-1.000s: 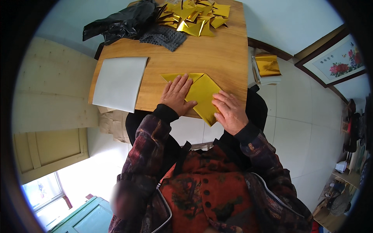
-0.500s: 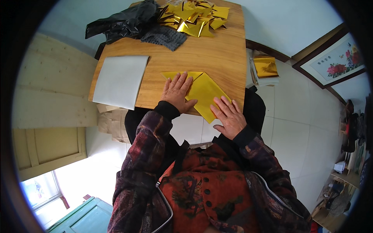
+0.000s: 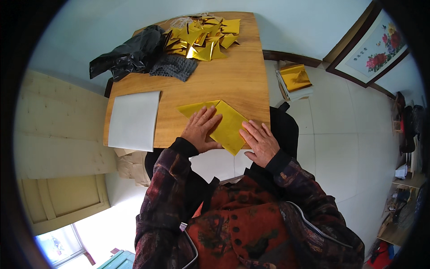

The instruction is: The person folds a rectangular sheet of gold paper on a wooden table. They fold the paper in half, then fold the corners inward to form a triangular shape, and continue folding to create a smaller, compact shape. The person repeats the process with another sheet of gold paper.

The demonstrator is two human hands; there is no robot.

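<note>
Gold, seemingly unfinished: touching part-folded sheet [image 3: 230,127] with spread fingers [image 3: 212,122] of left hand [image 3: 200,131] and right hand [image 3: 263,142], with already-folded heap [image 3: 192,36] beyond.

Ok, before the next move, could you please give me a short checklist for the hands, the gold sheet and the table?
1. Left hand on the gold sheet: ok, spread over its left part.
2. Right hand at the sheet's right edge: ok.
3. Gold sheet wholly on the table: not ok, its lower corner sticks out past the near edge.
4. Pale grey sheet apart from the gold one: ok, lying to its left.
5. Fold pressed sharp: cannot tell.
</note>
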